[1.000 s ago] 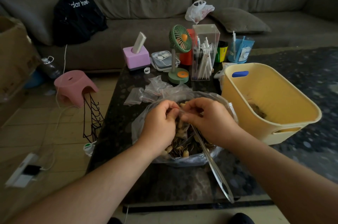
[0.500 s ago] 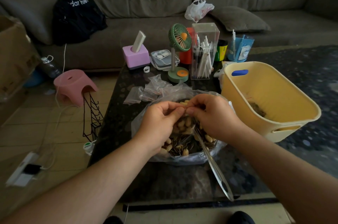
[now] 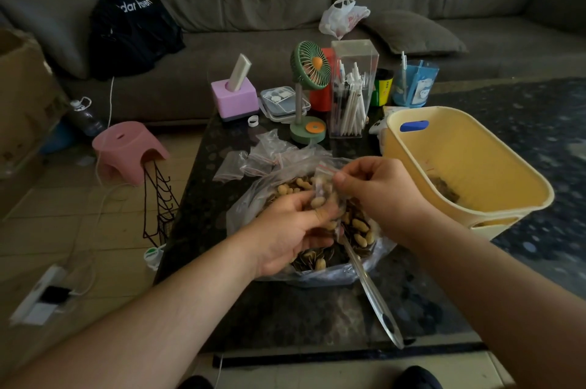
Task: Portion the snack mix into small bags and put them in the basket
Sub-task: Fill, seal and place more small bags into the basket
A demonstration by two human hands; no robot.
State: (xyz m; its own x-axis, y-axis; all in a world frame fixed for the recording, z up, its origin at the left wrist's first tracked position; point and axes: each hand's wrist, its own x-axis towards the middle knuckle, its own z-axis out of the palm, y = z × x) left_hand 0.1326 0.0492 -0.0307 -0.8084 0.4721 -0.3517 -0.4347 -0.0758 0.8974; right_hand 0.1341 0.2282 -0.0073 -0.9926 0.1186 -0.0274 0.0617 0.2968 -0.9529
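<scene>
A large clear bag of snack mix point(image 3: 358, 230), peanuts and striped seeds, lies open on the dark table. Over it I hold a small clear zip bag point(image 3: 323, 188) partly filled with nuts. My right hand point(image 3: 383, 195) pinches its red-lined top edge. My left hand point(image 3: 285, 230) cups its lower part from below, palm up. A clear plastic scoop point(image 3: 371, 290) rests with its head in the mix and its handle pointing toward me. The yellow basket point(image 3: 494, 173) stands at the right, with some filled bags at its bottom point(image 3: 447, 192).
Several empty small bags point(image 3: 253, 157) lie behind the big bag. Further back stand a green desk fan point(image 3: 309, 93), a clear pen box point(image 3: 352, 93), a purple holder point(image 3: 234, 96) and cups. A pink stool point(image 3: 126, 150) and wire rack point(image 3: 158, 201) are left of the table.
My hands have come apart. The right hand lifted the small bag's top up and to the right; the left hand dropped and turned palm up under the bag.
</scene>
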